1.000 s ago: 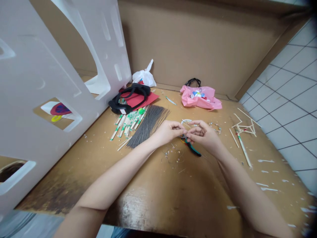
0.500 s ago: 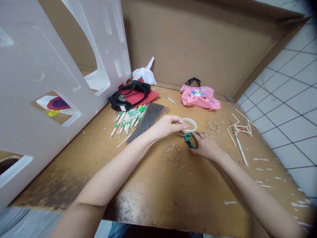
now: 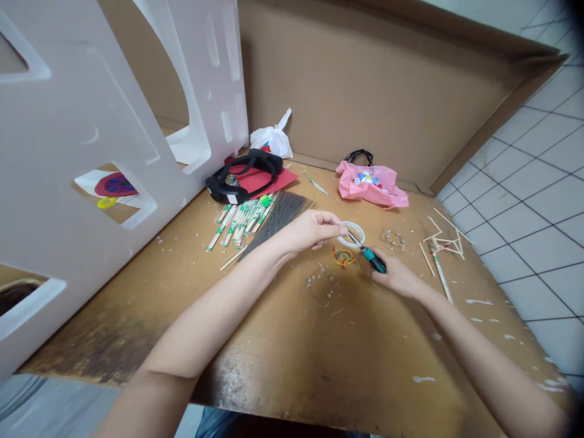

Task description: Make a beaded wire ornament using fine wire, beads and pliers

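Note:
My left hand point(image 3: 319, 231) is closed in a pinch, with a thin wire just visible at the fingertips. My right hand point(image 3: 396, 275) grips pliers point(image 3: 375, 260) by their green and black handles, the jaws pointing at my left fingertips. Behind the jaws lies a white roll of tape point(image 3: 360, 242), partly covered by them. Yellow and red rubber bands point(image 3: 344, 258) rest on the table just below. Nearer me is a loose loop of thin wire with beads point(image 3: 329, 294). A second beaded wire loop point(image 3: 393, 239) lies beyond my right hand.
A bundle of grey wires point(image 3: 285, 219) and wrapped chopsticks point(image 3: 241, 222) lie left. Behind them are a black headset strap point(image 3: 219, 188), red paper point(image 3: 287, 177) and a white bag point(image 3: 274, 143). A pink bag point(image 3: 392, 191) stands at the back; a stick frame point(image 3: 449, 244) lies right.
My right hand has picked up the pliers from the table and brought their jaws to my left fingertips. The rubber bands are now uncovered. My left hand stays pinched in nearly the same place.

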The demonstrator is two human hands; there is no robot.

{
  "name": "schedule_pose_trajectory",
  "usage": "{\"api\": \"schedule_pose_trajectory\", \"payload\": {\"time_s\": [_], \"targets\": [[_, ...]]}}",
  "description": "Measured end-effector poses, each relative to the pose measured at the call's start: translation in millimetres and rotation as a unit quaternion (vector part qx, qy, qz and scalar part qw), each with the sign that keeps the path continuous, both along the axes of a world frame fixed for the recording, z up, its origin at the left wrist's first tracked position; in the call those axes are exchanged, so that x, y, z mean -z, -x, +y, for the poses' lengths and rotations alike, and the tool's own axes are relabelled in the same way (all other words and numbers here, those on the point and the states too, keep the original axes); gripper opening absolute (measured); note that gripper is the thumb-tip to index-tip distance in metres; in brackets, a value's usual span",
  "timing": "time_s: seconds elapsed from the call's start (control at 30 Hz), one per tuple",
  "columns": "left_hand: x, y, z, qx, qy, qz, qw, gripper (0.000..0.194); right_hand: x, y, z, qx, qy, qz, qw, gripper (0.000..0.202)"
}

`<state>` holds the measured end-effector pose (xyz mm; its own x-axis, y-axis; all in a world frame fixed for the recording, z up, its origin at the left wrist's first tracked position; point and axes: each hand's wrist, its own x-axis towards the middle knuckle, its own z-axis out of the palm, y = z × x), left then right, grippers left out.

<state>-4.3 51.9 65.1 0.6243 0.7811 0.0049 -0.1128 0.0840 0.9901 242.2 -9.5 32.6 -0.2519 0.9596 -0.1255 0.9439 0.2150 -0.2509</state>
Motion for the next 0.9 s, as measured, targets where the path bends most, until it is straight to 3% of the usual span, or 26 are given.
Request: {"api": "schedule_pose_trajectory", "payload": {"time_s": [0.07,0.13,0.23,0.33,0.47,0.9], "targets": [[0.9,0,1,0.007,0.018,-0.008,1.000,0.019,-9.9,-11,-9,0.003,-0.105,-0.020,0.994,0.041],[1.4,-1,1,0.012,0.037,-0.014,0.999,0.017,-22.0,-21,-16,-0.006,-0.231,-0.069,0.970,0.042],[2.0,-2,0,0.022,0.061,-0.028,0.998,0.014,-42.6,-30,-19,-0.050,-0.334,-0.166,0.926,0.042],[3.1,-2,1,0.034,0.078,-0.042,0.996,0.012,-59.9,-31,-17,-0.097,-0.361,-0.217,0.902,0.035],[4.4,-1,3,0.043,0.094,-0.049,0.993,0.014,-71.7,-23,-11,-0.112,-0.371,-0.255,0.886,0.031],[7.0,0,4,0.069,0.113,-0.051,0.990,0.017,-69.6,-23,-10,-0.131,-0.399,-0.286,0.862,0.030]]}}
